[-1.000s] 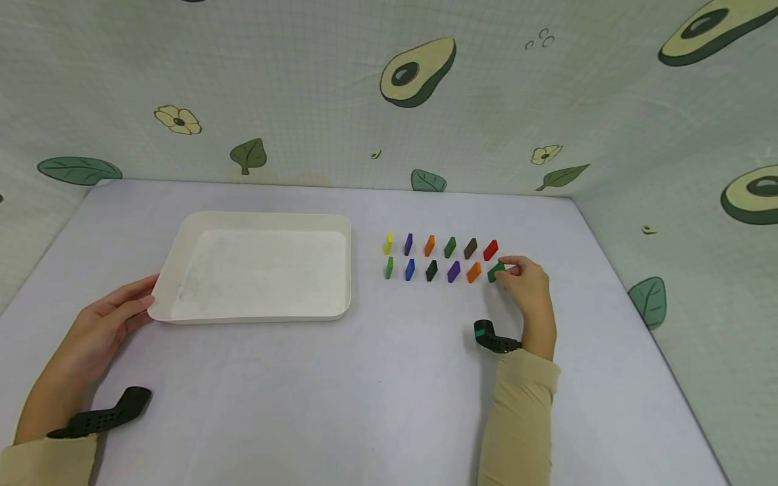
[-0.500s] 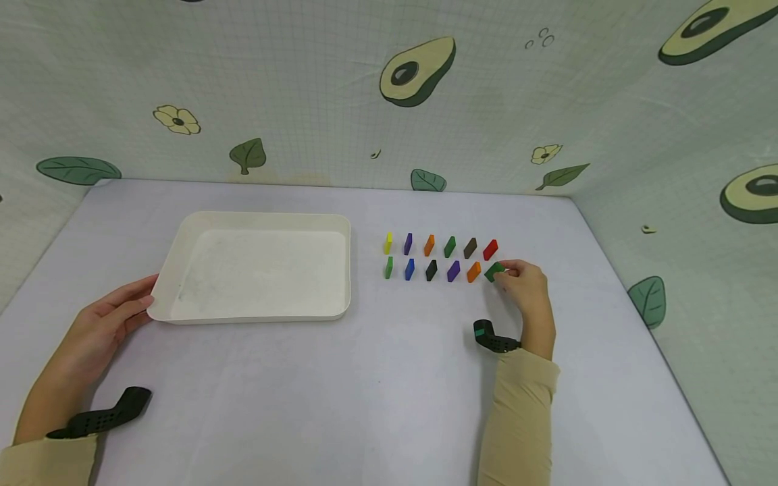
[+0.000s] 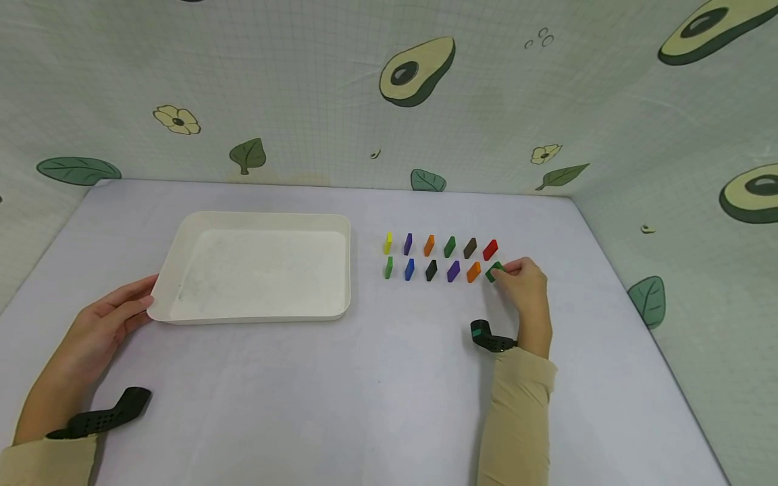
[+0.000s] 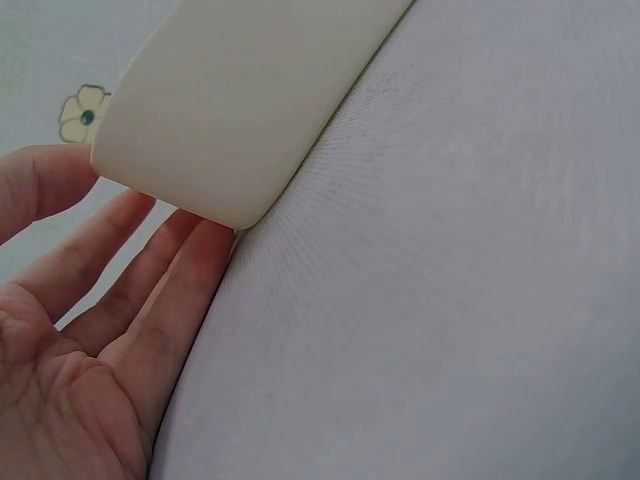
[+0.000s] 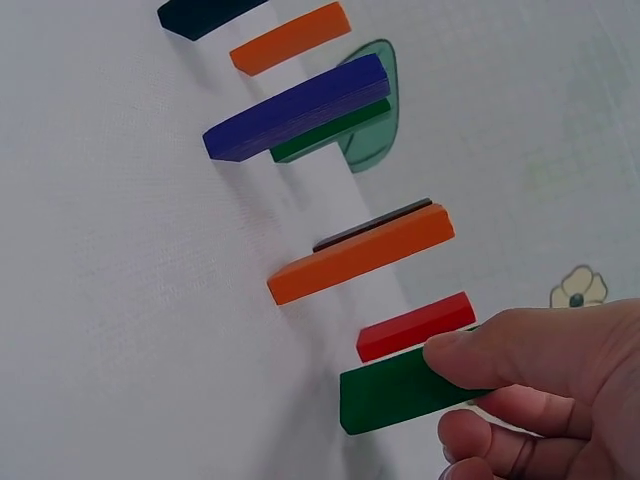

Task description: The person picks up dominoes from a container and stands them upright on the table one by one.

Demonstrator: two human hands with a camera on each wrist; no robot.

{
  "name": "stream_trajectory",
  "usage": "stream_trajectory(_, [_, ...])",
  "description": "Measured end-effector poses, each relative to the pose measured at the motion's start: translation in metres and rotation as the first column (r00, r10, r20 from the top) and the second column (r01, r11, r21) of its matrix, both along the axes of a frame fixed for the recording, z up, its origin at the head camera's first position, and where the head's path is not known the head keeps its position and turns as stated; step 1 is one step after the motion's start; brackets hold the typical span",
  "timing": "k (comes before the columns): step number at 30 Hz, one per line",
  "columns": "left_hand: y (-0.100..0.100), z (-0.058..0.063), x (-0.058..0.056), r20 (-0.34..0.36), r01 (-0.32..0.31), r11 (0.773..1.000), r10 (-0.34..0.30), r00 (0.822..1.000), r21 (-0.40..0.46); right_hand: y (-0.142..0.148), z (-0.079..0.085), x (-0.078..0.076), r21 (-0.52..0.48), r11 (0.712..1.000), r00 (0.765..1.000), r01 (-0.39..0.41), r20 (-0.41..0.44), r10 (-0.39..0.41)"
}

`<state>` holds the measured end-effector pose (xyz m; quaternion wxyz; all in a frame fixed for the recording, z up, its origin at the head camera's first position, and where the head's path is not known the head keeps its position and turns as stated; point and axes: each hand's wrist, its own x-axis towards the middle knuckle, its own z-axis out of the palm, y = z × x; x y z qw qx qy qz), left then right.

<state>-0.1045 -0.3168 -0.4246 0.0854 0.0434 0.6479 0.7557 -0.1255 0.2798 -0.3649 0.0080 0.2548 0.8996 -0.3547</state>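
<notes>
Between thumb and fingers, my right hand (image 3: 524, 287) pinches a green block (image 5: 400, 388) shaped like a domino, at the right end of the front row. The block leans to one side; whether it touches the table cannot be told. Just beyond it stands a red block (image 3: 490, 250), and to its left an orange block (image 3: 474, 272). My left hand (image 3: 106, 331) rests against the near left corner of a shallow white tray (image 3: 255, 318). In the left wrist view its fairly straight fingers (image 4: 165, 300) touch the tray's end wall, with the thumb at the rim.
Coloured blocks stand upright in two rows right of the tray. The back row runs from a yellow block (image 3: 388, 244) to the red one; the front row starts with a light green block (image 3: 389, 268). A patterned cloth (image 3: 316, 101) hangs behind the white table (image 3: 316, 398).
The right hand has shifted slightly left with the green block, which has tilted and moved a little toward the orange one. The left hand and tray have not moved.
</notes>
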Motion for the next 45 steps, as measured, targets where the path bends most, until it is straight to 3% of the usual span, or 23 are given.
stream_trajectory(13, [-0.0004,-0.0008,-0.0011,0.01,-0.012,1.0,0.012,1.0,0.016,-0.0034,-0.0026,-0.0025,-0.012,0.998,0.998,0.058,0.028,-0.058])
stream_trajectory(23, [0.0027,0.0002,-0.0006,0.025,-0.046,0.997,0.048,0.999,-0.063,-0.0025,-0.0023,-0.0021,0.005,0.999,0.998,0.046,0.043,-0.047])
stream_trajectory(30, [0.0006,0.0,-0.0014,0.014,-0.016,1.0,0.016,1.0,0.009,-0.0018,-0.0019,-0.002,0.001,0.999,0.998,0.033,0.051,-0.033])
stream_trajectory(36, [0.0024,0.001,-0.0016,0.014,-0.031,0.999,0.031,0.999,-0.022,-0.0014,-0.0018,-0.0024,-0.005,0.999,0.998,0.032,0.059,-0.032])
stream_trajectory(41, [0.0008,-0.0001,-0.0018,0.004,-0.006,0.999,0.006,1.0,0.034,-0.0021,-0.0019,-0.0028,-0.005,1.0,0.998,0.03,0.062,-0.03])
stream_trajectory(45, [0.0006,0.0003,-0.0014,0.005,-0.006,1.0,0.006,1.0,0.028,-0.0022,-0.0023,-0.0029,-0.003,1.0,0.998,0.029,0.063,-0.028])
